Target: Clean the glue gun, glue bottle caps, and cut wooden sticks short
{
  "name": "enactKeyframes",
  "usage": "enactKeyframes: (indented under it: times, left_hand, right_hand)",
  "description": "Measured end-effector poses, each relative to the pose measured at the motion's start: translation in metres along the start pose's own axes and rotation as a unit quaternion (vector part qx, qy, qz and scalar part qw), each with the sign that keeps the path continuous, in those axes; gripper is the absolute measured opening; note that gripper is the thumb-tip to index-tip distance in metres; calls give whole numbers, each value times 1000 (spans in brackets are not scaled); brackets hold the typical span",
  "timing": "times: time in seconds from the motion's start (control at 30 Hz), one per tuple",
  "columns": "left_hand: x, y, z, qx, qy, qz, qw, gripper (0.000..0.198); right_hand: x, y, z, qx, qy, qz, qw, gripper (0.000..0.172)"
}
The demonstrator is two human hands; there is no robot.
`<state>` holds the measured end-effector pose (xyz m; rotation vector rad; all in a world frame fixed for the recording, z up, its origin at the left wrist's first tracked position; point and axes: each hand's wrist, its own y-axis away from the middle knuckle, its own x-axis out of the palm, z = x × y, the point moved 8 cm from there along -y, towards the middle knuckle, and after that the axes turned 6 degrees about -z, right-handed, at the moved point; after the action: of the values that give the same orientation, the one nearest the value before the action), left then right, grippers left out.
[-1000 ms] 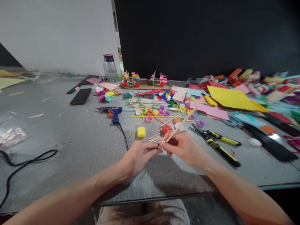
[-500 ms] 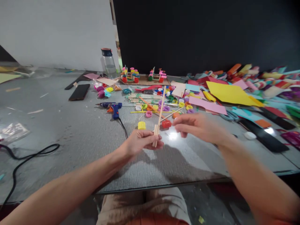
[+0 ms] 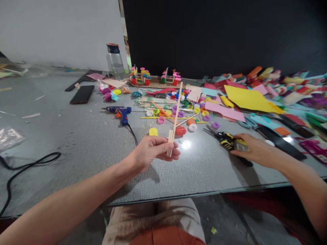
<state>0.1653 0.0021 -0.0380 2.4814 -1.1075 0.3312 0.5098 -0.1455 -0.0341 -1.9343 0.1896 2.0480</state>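
Between the thumb and fingers of my left hand (image 3: 159, 149) is a small bundle of wooden sticks (image 3: 178, 110). One stick is long and points up and away; the others are short pieces. My right hand (image 3: 251, 149) is closed around the handles of black and yellow long-nose pliers (image 3: 225, 140), which lie at the right with their jaws pointing left. Just beyond my left hand are a yellow cap (image 3: 153, 131) and a red cap (image 3: 181, 130).
A blue glue gun (image 3: 123, 114) with a black cord lies left of centre. Behind are colourful bottle caps, bundled sticks, two small toy vehicles (image 3: 140, 76) and a water bottle (image 3: 115, 59). Coloured paper (image 3: 249, 98) and scissors (image 3: 251, 121) spread along the right.
My right hand has moved right, away from the sticks, and taken hold of the pliers. My left hand keeps the sticks in nearly the same place. The view has shifted slightly.
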Motion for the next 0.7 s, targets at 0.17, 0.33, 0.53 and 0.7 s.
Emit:
enactKeyframes:
  times: [0.17,0.33,0.53,0.7]
  left_hand:
    - [4,2,-2,7,-18,17,1000,20]
    - [8,5,-4,18,-29,33,999,16]
    - [12,8,-4,29,-34,49,998,10]
    - [14,8,-2,34,-40,54,997,6]
  right_hand:
    - [2,1,9,-23,6,28,999,61]
    - [-7,19,37,-54,18,10,998,48]
    - [-21,38,64,-70,-30,-38,996,49]
    - [-35,42,118,-107,-152,35,982,61]
